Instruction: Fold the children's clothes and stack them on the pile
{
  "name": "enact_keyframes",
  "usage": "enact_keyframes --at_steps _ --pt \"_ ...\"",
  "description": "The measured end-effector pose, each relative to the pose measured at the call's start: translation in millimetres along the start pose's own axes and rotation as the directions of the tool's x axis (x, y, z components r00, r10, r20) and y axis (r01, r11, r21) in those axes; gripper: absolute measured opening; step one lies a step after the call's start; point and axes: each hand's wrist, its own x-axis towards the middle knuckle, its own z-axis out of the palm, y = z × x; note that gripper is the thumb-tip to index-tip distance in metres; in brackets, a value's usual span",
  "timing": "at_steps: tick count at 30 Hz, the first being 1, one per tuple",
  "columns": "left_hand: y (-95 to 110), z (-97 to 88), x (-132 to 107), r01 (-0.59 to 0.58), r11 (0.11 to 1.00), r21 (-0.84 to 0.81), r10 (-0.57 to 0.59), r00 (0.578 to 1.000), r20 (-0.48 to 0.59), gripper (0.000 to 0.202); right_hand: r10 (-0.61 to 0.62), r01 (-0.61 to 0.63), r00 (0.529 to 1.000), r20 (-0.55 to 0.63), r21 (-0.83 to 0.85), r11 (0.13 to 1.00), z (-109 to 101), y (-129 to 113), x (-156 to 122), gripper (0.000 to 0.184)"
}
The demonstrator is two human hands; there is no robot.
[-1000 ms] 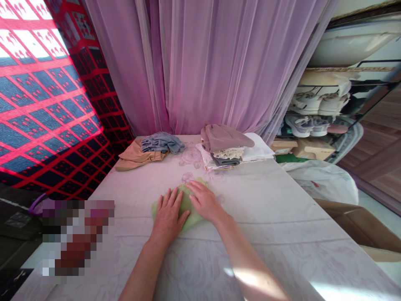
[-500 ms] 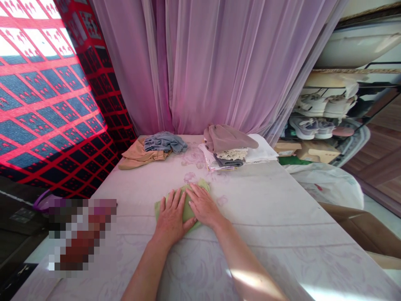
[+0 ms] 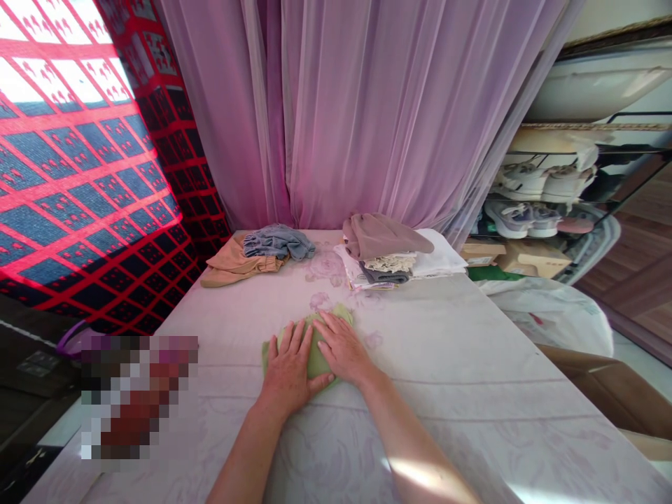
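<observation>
Both hands are pressed flat on a green cloth (image 3: 316,360), which lies around the middle of the surface (image 3: 446,343) with the floral cover, well apart from its far edge. The left hand (image 3: 288,367) has its fingers a little spread and its thumb turned towards the right hand (image 3: 344,350), which lies palm down with the fingers closer together. Neither hand grips the cloth.

For good smoothing, I think the palms should press evenly and move outward, from the middle to the borders. Light pressure is probably enough, because a strong push could pull the cover into creases also. The hands hide much of the cloth, so I cannot tell how it is folded.

At the far left corner, a denim piece (image 3: 278,241) rests on tan trousers (image 3: 231,262). Towards the far right corner, a mauve garment (image 3: 383,236) tops a small stack, with a white cloth (image 3: 438,253) beside it. These two heaps limit the room at the far edge. By the left edge there is a blurred object (image 3: 141,406), which I cannot identify. Beyond the right edge stand shoes (image 3: 519,180) on a rack and an open carton (image 3: 603,378).
</observation>
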Motion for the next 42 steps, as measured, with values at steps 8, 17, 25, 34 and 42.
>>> enact_keyframes --at_steps 8,17,25,34,42 --pt "1.1 -0.5 -0.1 0.027 0.999 0.024 -0.028 0.999 0.045 0.095 0.028 -0.026 0.997 0.068 -0.030 0.999 -6.9 -4.0 0.2 0.052" --pt "-0.2 1.8 -0.4 0.014 0.999 -0.035 -0.013 0.999 0.033 0.099 0.024 -0.024 0.998 0.059 -0.013 1.000 -6.5 -3.0 0.8 0.051" --pt "-30.9 0.0 8.6 0.063 0.885 -0.462 -0.180 0.960 -0.213 0.050 0.055 -0.025 0.977 -0.204 0.150 0.988 -2.4 11.5 2.6 0.042" --pt "-49.5 -7.5 3.4 0.389 0.895 -0.216 -0.418 0.903 -0.104 0.047 0.497 -0.500 0.847 -0.190 0.034 0.865 -27.2 22.1 -0.9 0.042" --pt "-38.2 -12.0 5.1 0.366 0.905 -0.219 -0.377 0.926 -0.010 0.035 0.537 -0.537 0.843 -0.010 0.031 0.843 -33.8 11.7 3.7 0.050"
